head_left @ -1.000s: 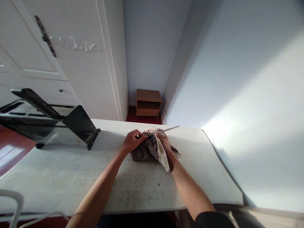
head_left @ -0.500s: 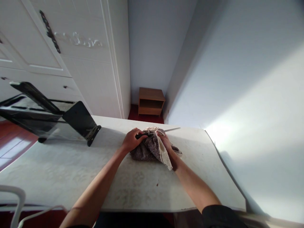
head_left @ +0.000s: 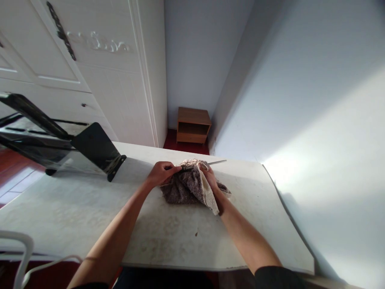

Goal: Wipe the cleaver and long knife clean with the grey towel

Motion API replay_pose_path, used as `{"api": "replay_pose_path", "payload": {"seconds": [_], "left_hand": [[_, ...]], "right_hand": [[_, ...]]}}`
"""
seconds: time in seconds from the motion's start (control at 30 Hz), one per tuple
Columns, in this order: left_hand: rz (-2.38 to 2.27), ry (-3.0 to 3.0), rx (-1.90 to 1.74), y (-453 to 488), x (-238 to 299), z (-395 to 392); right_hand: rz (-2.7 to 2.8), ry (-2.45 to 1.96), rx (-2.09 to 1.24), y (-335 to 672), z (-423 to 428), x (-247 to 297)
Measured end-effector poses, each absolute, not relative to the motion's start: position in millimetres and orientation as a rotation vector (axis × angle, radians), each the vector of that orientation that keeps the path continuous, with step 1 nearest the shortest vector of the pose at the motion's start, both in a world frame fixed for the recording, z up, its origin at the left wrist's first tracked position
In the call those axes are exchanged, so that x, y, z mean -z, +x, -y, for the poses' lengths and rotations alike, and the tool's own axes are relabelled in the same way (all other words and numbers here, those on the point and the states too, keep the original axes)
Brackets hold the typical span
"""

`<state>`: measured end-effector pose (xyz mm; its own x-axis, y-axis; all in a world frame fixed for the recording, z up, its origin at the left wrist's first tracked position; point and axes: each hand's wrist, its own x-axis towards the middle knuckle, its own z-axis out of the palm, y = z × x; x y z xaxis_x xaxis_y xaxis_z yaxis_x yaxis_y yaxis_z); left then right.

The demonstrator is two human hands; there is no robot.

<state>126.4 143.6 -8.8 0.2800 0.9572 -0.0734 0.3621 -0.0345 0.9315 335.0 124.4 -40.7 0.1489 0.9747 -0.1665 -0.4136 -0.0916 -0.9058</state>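
My left hand [head_left: 161, 174] is closed around the black handle of a knife, whose slim metal blade [head_left: 218, 162] points to the right. A brown and cream towel [head_left: 188, 188] lies bunched on the table beneath it. My right hand [head_left: 208, 175] is closed on the towel, gripping a fold of it around the middle of the blade. Only the blade's far end sticks out past my right fingers. One pale-edged towel corner hangs toward me over my right wrist.
The white table [head_left: 168, 245] carries a small brown speck [head_left: 196, 233]. A black stand with clear panels [head_left: 96, 144] is at the left. White cabinets [head_left: 114, 92] and a wooden nightstand [head_left: 194, 124] stand beyond; a wall [head_left: 315, 120] runs along the right.
My left hand has shifted slightly left along the handle, and the blade tip has drawn back a little to the left. My right hand keeps its hold on the towel.
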Motion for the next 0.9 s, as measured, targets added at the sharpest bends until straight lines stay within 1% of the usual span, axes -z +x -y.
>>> {"api": "replay_pose_path", "payload": {"seconds": [0.13,0.27,0.53,0.7,0.9], "left_hand": [[-1.313,1.387,-0.732,118.6,6.3,-147.2],[-1.446,1.316,-0.737,110.6,10.2,-150.9],[-1.590,1.051,-1.087,112.5,12.7,-151.2],[-1.511,0.927,-1.209,114.1,10.8,-150.7],[-1.256,0.711,-1.313,108.7,15.9,-156.3]], "right_hand": [[0.700,-1.085,-1.286,333.6,-123.4,36.9],[0.685,-1.062,-1.266,329.9,-121.0,34.8],[0.671,-1.087,-1.216,330.7,-120.0,34.6],[0.656,-1.105,-1.197,331.2,-117.9,33.7],[0.636,-1.154,-1.150,332.7,-119.7,32.7]]}}
